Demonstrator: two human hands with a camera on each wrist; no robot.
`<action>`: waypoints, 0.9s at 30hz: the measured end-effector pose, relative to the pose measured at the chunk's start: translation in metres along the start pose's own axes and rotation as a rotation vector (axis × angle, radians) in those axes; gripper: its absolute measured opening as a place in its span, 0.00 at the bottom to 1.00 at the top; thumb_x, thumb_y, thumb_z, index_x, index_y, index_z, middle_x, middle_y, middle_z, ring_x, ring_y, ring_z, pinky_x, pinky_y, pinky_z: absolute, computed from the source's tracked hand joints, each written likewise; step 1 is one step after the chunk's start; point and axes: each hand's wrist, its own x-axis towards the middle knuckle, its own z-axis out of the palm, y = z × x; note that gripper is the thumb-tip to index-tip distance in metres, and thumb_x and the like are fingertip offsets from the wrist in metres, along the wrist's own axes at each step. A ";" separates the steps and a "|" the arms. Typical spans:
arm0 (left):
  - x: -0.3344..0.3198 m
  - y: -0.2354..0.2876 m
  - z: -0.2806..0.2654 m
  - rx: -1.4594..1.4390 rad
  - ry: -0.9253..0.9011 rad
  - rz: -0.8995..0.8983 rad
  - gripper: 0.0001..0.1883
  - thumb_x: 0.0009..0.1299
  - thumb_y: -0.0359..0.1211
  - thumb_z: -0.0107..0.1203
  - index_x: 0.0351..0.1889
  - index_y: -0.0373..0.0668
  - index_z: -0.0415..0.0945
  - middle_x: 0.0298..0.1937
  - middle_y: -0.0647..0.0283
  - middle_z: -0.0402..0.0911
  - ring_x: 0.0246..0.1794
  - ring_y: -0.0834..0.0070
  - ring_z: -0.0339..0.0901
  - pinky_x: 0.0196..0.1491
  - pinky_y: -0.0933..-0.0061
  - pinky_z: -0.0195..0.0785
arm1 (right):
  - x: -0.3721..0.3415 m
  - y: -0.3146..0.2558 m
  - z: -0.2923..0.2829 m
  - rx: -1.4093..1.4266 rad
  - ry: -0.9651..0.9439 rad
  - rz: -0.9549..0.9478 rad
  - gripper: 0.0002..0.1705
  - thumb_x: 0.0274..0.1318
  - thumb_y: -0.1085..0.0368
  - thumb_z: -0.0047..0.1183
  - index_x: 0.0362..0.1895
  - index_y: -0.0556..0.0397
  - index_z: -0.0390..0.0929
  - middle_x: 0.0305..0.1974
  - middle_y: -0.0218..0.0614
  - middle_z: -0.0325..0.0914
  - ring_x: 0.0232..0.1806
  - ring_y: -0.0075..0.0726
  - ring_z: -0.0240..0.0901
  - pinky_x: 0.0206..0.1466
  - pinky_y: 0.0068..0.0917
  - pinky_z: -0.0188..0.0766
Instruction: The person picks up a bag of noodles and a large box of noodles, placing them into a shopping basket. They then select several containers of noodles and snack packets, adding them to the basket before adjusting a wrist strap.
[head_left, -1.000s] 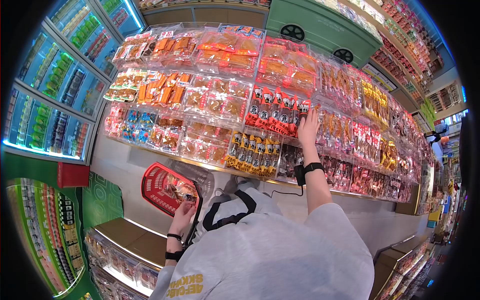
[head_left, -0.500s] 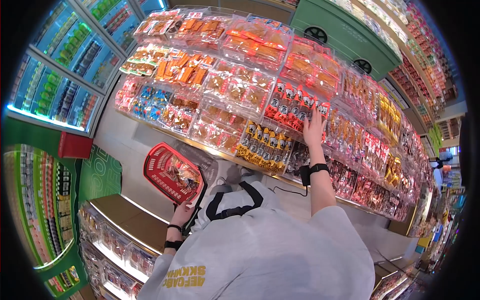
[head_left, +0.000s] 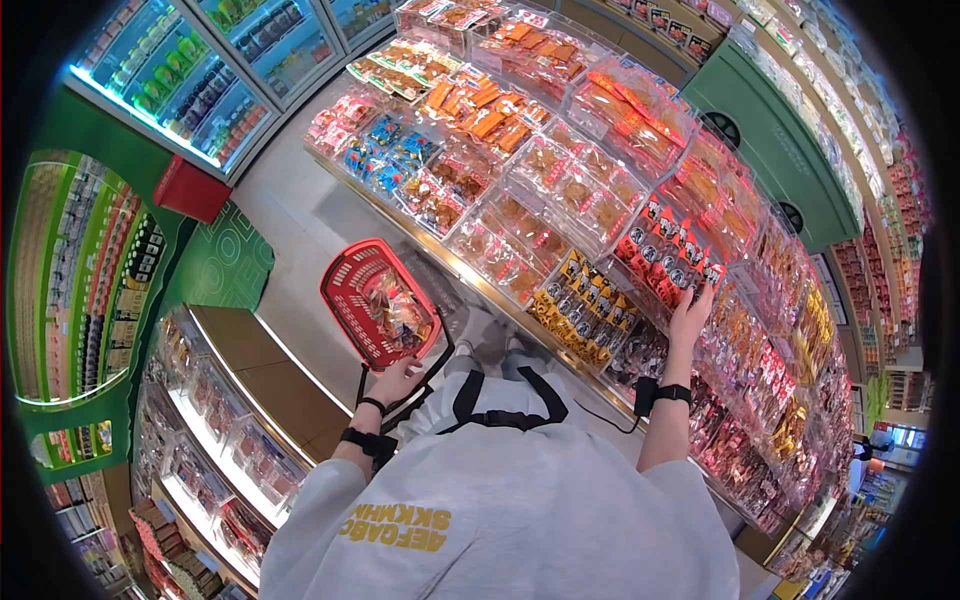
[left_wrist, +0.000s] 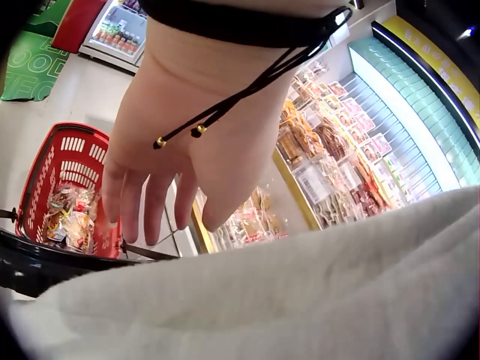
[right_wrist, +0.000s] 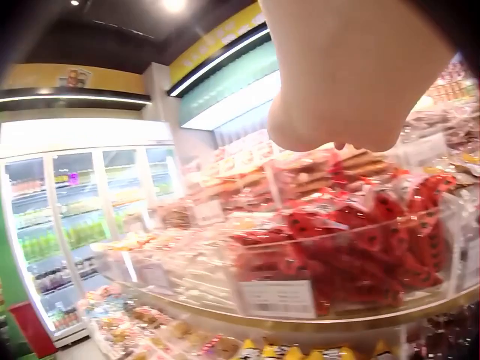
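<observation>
My right hand (head_left: pixel 690 318) reaches to the right end of a clear bin of red snack packets (head_left: pixel 662 262) with round black-and-white marks, its fingers at the end packets. In the right wrist view this hand (right_wrist: pixel 341 90) hangs over the red packets (right_wrist: pixel 352 240), fingertips hidden behind it. My left hand (head_left: pixel 398 378) is at the near rim of a red shopping basket (head_left: pixel 345 312). Its fingers (left_wrist: pixel 155 202) dangle loose and hold nothing in the left wrist view. Clear packaged snacks (head_left: pixel 400 318) lie in the basket, and its black handle (head_left: pixel 425 378) runs beside my left forearm.
Tiered clear bins of packaged snacks fill the display stand (head_left: pixel 470 275); yellow-and-black packets (head_left: pixel 585 310) sit below the red ones. Lit drink fridges (head_left: pixel 200 80) stand at the far left. Behind my left arm is another shelf (head_left: pixel 230 420). A green cart-shaped display (head_left: pixel 765 150) rises behind.
The head view has turned, so the stand now slants down to the right. My right hand stays at the red packets' right end; the left hand stays by the basket.
</observation>
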 end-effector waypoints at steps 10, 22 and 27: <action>0.050 0.174 -0.028 -1.418 -0.267 0.061 0.09 0.68 0.37 0.40 0.40 0.44 0.65 0.28 0.64 0.75 0.30 0.76 0.73 0.33 0.76 0.68 | -0.082 -0.303 -0.042 0.812 -0.776 -0.931 0.17 0.36 0.76 0.51 0.38 0.56 0.72 0.38 0.38 0.70 0.44 0.41 0.66 0.47 0.32 0.64; 0.050 0.207 -0.082 -1.979 -0.079 0.216 0.08 0.67 0.35 0.38 0.28 0.43 0.64 0.21 0.67 0.67 0.21 0.78 0.64 0.27 0.79 0.62 | -0.123 -0.362 -0.050 0.675 -0.900 -1.087 0.17 0.35 0.72 0.50 0.37 0.55 0.72 0.41 0.33 0.68 0.48 0.38 0.60 0.54 0.36 0.58; 0.049 0.193 -0.084 -1.976 -0.059 0.156 0.08 0.67 0.35 0.37 0.27 0.44 0.63 0.19 0.68 0.65 0.21 0.78 0.63 0.26 0.79 0.62 | -0.139 -0.371 -0.056 0.693 -0.952 -1.113 0.23 0.34 0.76 0.48 0.43 0.54 0.69 0.46 0.39 0.64 0.52 0.42 0.58 0.54 0.36 0.59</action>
